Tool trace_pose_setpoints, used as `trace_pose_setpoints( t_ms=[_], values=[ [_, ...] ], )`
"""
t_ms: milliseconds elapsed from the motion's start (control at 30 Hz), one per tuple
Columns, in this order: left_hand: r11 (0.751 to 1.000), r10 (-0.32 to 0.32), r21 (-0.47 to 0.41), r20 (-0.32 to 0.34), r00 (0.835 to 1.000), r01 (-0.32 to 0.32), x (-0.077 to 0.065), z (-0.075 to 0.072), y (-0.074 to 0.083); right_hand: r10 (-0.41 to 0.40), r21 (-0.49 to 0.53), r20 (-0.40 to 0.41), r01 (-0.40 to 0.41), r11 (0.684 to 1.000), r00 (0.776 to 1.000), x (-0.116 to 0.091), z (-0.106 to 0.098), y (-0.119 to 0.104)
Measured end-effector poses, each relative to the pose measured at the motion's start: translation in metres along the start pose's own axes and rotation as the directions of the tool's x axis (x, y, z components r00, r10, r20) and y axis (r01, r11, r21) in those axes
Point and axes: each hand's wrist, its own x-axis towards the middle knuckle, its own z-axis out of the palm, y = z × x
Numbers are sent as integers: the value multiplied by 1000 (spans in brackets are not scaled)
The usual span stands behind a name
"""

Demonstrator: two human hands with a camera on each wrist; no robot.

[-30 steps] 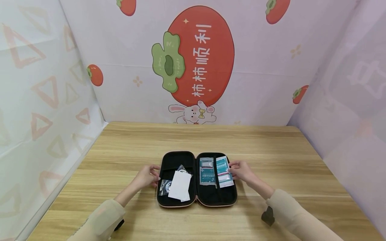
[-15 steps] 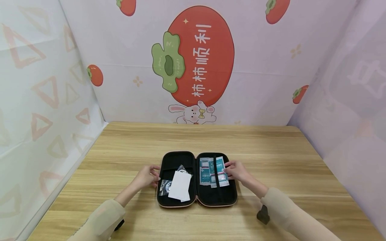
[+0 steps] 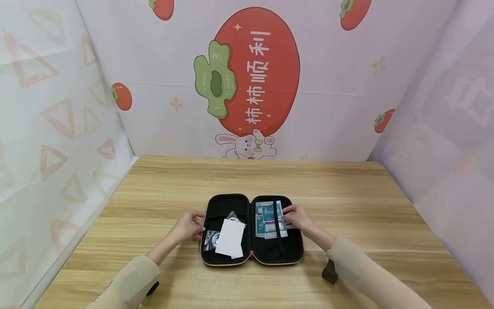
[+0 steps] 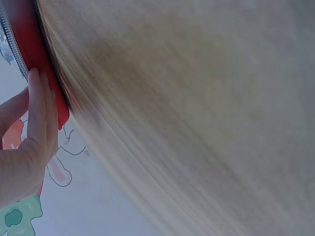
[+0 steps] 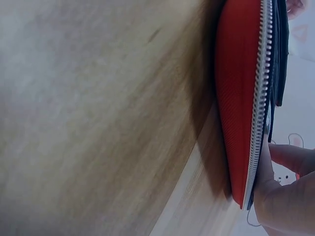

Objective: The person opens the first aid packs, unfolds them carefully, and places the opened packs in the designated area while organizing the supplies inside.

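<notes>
A black-lined zip case (image 3: pixel 283 255) with a red outer shell lies unfolded on the wooden table. In the head view my right hand (image 3: pixel 300 218) reaches over its right rim and pinches the edge of a teal and white sachet (image 3: pixel 271 229). That sachet passes beneath a black elastic strap (image 3: pixel 278 234) and overlaps another teal sachet (image 3: pixel 260 234). The right wrist view shows my thumb and finger at the zipped rim (image 5: pixel 257 113), the sachet mostly hidden. Along the case's left side, my left hand (image 3: pixel 187 225) touches the edge with fairly straight fingers (image 4: pixel 37 105).
White paper pieces (image 3: pixel 230 238) and small clear packets with dark print (image 3: pixel 211 240) lie in the case's left half. The wooden table (image 3: pixel 251 176) extends around the case, with printed cloth walls (image 3: pixel 328 107) behind and at both sides.
My right hand has moved left, sliding the sachet under the strap until it overlaps the other one. The left hand and the case have stayed in place.
</notes>
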Motion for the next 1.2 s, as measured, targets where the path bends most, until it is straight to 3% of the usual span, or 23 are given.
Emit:
trace_pose_setpoints(
  t_ms=[500,967,1200],
  values=[
    [1000,-3,-4,1,1000,3,0,0,0,-18,53,38,16,998,999,5,9,-4],
    [1000,-11,-9,0,1000,11,1,1,-1,-13,36,46,11,999,999,9,11,-3],
    [1000,-8,-9,9,1000,8,0,0,0,-25,31,115,22,999,993,7,6,-4]
  ],
)
